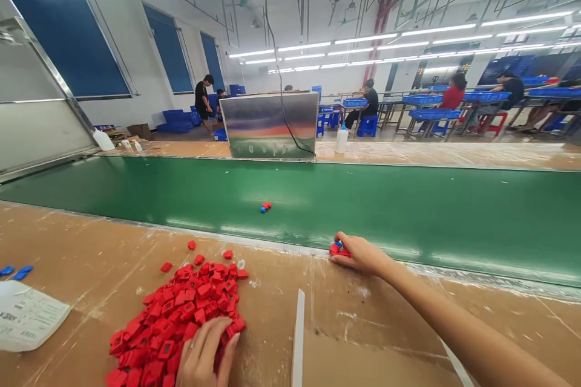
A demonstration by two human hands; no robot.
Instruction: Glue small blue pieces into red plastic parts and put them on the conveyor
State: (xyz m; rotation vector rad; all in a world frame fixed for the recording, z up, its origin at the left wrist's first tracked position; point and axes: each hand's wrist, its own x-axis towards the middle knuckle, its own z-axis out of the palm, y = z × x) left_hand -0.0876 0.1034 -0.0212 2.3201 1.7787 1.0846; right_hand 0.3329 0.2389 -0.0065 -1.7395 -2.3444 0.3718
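Note:
A heap of small red plastic pieces (181,314), boxy with dark openings, lies on the brown tabletop. My left hand (206,354) reaches into its near right side, fingers curled and closing on a red piece between thumb and fingertips. By the green belt's near edge, my right hand (358,254) is closed around a small red-and-blue plastic piece (336,248); the fingers partly cover it. Another red-and-blue piece (265,207) rests on the green conveyor belt (408,205), away from both hands.
Two blue pieces (22,273) and a printed label bag (31,314) lie at the left. A white strip (298,338) edges a cardboard sheet before me. Beyond the belt stand a metal panel (272,127) and a white bottle (341,139); people sit at benches farther back.

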